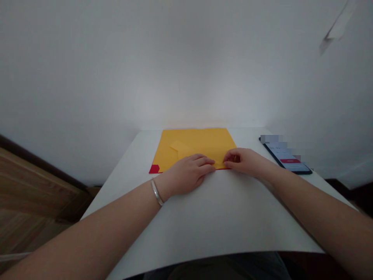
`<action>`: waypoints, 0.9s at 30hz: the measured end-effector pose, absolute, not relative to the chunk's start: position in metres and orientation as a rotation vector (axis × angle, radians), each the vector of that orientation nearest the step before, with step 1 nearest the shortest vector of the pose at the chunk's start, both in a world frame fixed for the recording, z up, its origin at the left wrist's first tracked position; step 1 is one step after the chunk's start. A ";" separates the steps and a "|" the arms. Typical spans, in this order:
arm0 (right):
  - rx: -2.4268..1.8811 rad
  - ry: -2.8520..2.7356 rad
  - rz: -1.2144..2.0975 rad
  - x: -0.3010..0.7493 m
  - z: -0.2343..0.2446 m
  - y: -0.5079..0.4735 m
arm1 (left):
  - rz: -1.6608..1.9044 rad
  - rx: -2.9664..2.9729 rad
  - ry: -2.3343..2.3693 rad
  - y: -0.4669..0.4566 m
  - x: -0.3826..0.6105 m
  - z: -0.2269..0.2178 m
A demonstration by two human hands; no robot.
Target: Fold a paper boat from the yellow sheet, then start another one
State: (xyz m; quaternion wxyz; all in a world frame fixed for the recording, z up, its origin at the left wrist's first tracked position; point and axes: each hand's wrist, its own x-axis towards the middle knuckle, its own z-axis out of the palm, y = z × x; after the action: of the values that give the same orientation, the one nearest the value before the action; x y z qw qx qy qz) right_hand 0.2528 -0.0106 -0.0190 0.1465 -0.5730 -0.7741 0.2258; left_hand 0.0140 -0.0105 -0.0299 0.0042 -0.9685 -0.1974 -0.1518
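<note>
A yellow sheet of paper [195,146] lies on the white table [221,217], with a red sheet under it showing at the near left corner [154,169]. A small folded flap of yellow paper [181,149] sits near the sheet's near edge. My left hand [188,174], with a silver bracelet on its wrist, lies fingers flat and pressed on the paper's near edge. My right hand [243,160] pinches the same near edge with curled fingers, just right of the left fingertips.
A smartphone [287,157] with a lit screen lies on the table's right side, beyond my right forearm. A white wall stands right behind the table. Wooden floor shows at the left, below the table edge.
</note>
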 end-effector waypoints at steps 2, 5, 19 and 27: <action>-1.627 -2.242 0.549 0.248 -0.020 -0.012 | -0.500 -3.036 -0.636 -0.011 0.014 -0.030; -1.574 -2.259 0.411 0.242 -0.022 -0.014 | -0.513 -3.029 -0.637 -0.011 0.014 -0.029; -1.674 -2.138 0.569 0.232 -0.020 -0.017 | -0.444 -2.894 -1.060 -0.009 0.012 -0.035; -1.570 -2.220 0.445 0.235 -0.028 -0.015 | -0.398 -2.896 -1.007 -0.009 0.014 -0.033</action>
State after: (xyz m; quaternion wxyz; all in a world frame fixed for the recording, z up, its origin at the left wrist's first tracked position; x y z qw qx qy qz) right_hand 0.2348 -0.0152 -0.0284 0.1923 -0.5592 -0.7907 0.1585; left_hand 0.0136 -0.0091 -0.0326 0.0250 -0.9364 -0.3257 -0.1286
